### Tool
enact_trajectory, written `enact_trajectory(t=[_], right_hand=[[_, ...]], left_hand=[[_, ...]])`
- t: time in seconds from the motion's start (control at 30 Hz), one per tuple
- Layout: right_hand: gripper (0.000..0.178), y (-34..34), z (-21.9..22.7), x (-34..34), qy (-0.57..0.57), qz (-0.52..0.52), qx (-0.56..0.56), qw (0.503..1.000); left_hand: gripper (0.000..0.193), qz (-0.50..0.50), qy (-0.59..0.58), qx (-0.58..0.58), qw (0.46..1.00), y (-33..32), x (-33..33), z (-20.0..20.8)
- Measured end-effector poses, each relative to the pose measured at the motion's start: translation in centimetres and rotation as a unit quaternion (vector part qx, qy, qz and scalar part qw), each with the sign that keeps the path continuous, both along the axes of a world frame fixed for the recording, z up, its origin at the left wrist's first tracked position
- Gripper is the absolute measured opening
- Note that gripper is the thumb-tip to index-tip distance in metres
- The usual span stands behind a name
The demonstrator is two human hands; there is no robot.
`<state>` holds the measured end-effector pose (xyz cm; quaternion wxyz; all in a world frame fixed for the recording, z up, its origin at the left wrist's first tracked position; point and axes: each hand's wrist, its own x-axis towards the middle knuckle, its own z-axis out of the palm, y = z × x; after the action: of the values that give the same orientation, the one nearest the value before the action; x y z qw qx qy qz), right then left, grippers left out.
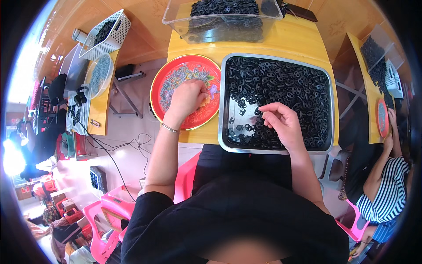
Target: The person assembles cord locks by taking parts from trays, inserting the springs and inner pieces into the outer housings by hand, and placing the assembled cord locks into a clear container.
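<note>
My left hand (189,100) is over a round red plate (187,122) with a gold rim and a flower print. Its fingers are curled together, and whatever is in them is hidden. Many small grey pin-like pieces (169,86) lie scattered on that plate. To the right, my right hand (283,125) hovers over a metal tray (223,110), thumb and forefinger pinched on a small black piece at the fingertips. Flat black pieces with holes (285,83) fill most of the tray, thinning out at its left side, where bare metal shows.
A clear plastic bin (226,31) of black pieces stands behind the tray on the yellow table (303,37). On a left side table are a white basket (118,33) and a bowl of grey pieces (100,75). At right, a person in a striped shirt (384,193) works beside another red plate (382,118).
</note>
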<state>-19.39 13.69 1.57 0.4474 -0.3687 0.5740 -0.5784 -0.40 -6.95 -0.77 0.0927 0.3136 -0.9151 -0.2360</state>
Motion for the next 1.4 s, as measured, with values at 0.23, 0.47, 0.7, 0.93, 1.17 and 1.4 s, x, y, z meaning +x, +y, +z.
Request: enact_trajectory(t=[0.23, 0.47, 0.7, 0.93, 1.17, 1.4], right_hand=[[0.012, -2.8, -0.7, 0.7, 0.388, 0.083, 0.0, 0.918], [0.01, -5.4, -1.9, 1.8, 0.588, 0.156, 0.089, 0.789], [0.01, -4.9, -1.4, 1.9, 0.588, 0.169, 0.107, 0.784], [0.012, -3.8, -1.7, 0.5, 0.408, 0.141, -0.01, 0.902], [0.026, -2.1, 0.6, 0.9, 0.078, 0.015, -0.044, 0.996], [0.024, -1.1, 0.1, 0.7, 0.051, -0.002, -0.066, 0.997]], left_hand=[[0.008, 0.056, 0.099, 0.046, 0.992, 2.0, -0.1, 1.8], [0.007, 0.065, 0.302, 0.264, 0.914, 4.5, -0.5, 1.6], [0.008, 0.062, 0.348, 0.434, 0.828, 6.6, -0.9, 2.3], [0.009, 0.066, 0.353, 0.524, 0.772, 8.0, -1.6, 1.7], [0.024, 0.043, 0.405, 0.547, 0.731, 8.5, -2.8, 1.2], [0.03, 0.033, 0.415, 0.562, 0.715, 9.1, -3.9, 1.4]])
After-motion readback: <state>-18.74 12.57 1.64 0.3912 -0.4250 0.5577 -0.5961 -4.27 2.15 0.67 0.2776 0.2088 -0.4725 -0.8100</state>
